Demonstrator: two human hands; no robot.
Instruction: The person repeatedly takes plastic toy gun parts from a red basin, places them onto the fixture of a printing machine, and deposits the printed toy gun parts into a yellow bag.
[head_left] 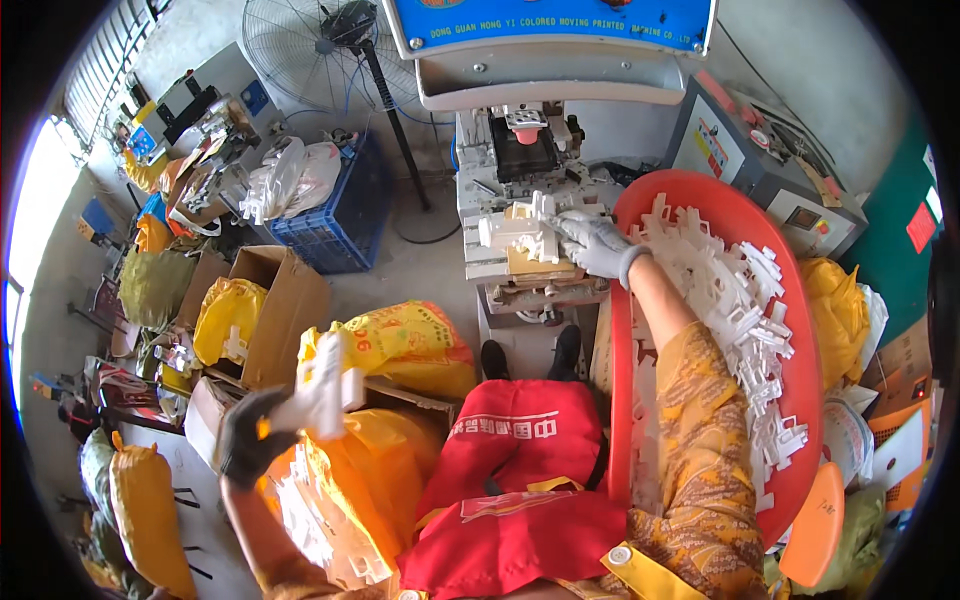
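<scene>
My left hand (252,438), in a dark glove, is closed on a white plastic part (325,392). It holds the part above an open orange bag (385,470) that contains more white pieces. At the printing machine (490,235), my right hand (597,246) wears a light grey glove. Its fingers grip the right side of another white plastic part (525,230), which sits on the machine's fixture. Some of those fingertips are hidden against the part. Over the fixture hangs a pink printing pad (527,135).
A large red tub (632,400) of loose white parts stands under my right forearm. Left of me are a yellow bag (410,345), a cardboard box (285,315) and a blue crate (335,225). A fan (345,30) stands behind; an orange stool (815,525) is at lower right.
</scene>
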